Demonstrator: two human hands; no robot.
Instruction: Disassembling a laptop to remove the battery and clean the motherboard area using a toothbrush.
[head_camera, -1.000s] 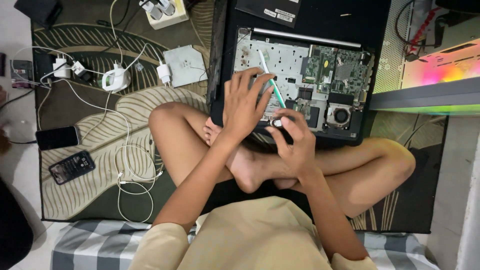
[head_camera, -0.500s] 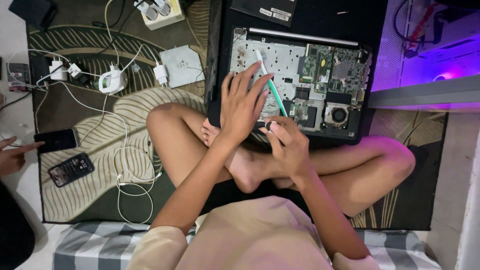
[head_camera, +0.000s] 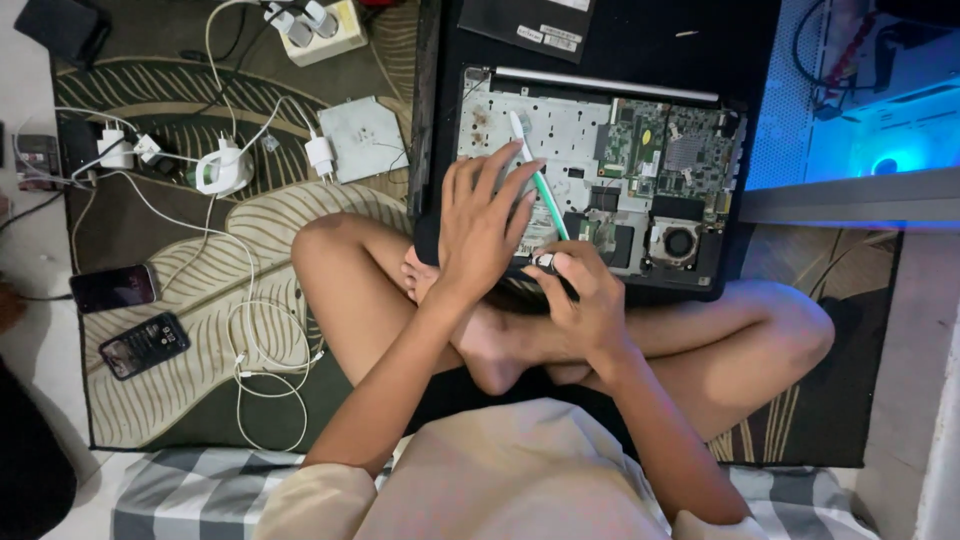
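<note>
**Head view: opened laptop, bare board under my hands**

My left hand (head_camera: 480, 225) lies spread flat on the opened laptop (head_camera: 600, 175) before my crossed legs. My right hand (head_camera: 580, 295) pinches a small dark tool (head_camera: 548, 264) beside a green toothbrush (head_camera: 540, 185). The board looks stiff but fragile; I'd hold the case edges.

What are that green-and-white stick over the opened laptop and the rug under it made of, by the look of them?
The stick looks like smooth plastic: glossy, evenly coloured, white at the far end, green toward the right hand. It may be a toothbrush, but I cannot be sure. The rug looks like woven textile: matte, flat, with a leaf pattern.
</note>
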